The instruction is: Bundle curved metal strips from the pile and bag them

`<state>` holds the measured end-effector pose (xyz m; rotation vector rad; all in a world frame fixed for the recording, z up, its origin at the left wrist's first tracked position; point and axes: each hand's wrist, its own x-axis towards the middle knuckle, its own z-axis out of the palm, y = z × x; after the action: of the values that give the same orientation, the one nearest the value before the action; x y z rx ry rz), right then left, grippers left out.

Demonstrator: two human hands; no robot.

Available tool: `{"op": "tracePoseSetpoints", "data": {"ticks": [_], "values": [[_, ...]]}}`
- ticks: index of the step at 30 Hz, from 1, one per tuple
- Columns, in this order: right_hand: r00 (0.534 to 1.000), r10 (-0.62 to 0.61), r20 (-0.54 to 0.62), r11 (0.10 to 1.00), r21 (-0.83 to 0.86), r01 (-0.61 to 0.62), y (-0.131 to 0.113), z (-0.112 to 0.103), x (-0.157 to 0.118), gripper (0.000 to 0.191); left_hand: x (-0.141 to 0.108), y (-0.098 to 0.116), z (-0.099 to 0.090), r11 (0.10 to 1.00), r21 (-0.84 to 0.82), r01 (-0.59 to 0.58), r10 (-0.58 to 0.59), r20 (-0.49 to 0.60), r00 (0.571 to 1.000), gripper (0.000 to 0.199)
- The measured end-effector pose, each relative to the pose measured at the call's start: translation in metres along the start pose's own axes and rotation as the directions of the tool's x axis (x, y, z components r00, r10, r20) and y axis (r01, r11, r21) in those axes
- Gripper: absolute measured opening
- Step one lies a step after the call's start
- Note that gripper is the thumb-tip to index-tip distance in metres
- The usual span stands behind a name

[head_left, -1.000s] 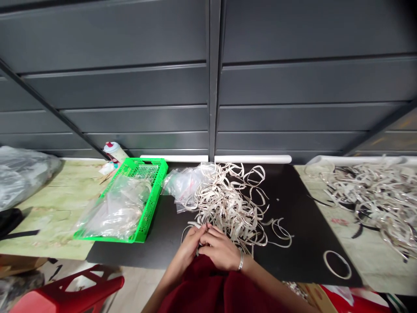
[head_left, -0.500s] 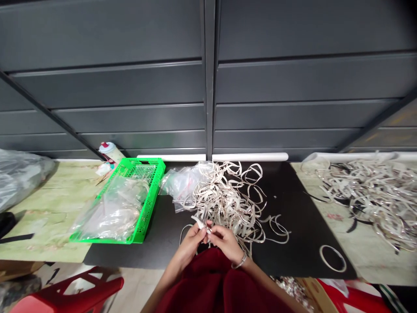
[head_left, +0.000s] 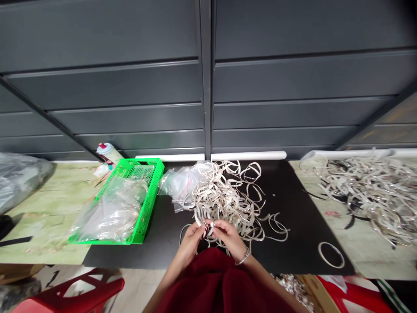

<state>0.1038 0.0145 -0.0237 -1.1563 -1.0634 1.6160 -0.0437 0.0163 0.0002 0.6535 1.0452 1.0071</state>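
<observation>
Seen from the head camera, both hands [head_left: 210, 237] sit close together at the near edge of a tangled pile of pale curved strips [head_left: 224, 204], fingertips pinching a pale curved strip [head_left: 198, 221] between them. The pile lies on a black mat [head_left: 293, 228] on the worktop [head_left: 48, 217]. A single loop [head_left: 319, 254] lies apart on the mat, and a green plastic crate [head_left: 150, 200] holding clear bags stands to the left.
</observation>
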Motion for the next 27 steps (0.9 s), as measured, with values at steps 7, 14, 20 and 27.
{"op": "tracePoseSetpoints", "data": {"ticks": [7, 14, 20, 27], "values": [[0.996, 0.051, 0.067, 0.984, 0.168, -0.061, -0.002, 0.004, 0.000, 0.034, -0.003, 0.000, 0.002, 0.994, -0.112, -0.013, 0.010, -0.028, 1.000, 0.030], [0.991, 0.083, 0.104, 0.990, 0.109, -0.094, -0.007, 0.001, 0.002, 0.033, -0.003, 0.001, 0.000, 0.994, -0.107, 0.027, -0.021, 0.058, 0.998, 0.028], [0.994, 0.079, 0.080, 0.989, 0.122, -0.089, -0.007, 0.005, 0.002, 0.034, -0.005, 0.003, 0.000, 0.984, -0.161, 0.082, -0.066, 0.101, 0.993, 0.026], [0.986, 0.151, 0.064, 0.972, 0.174, -0.160, -0.022, 0.004, 0.006, 0.042, 0.005, -0.002, -0.012, 0.841, -0.454, 0.294, -0.210, 0.226, 0.951, 0.015]]}}
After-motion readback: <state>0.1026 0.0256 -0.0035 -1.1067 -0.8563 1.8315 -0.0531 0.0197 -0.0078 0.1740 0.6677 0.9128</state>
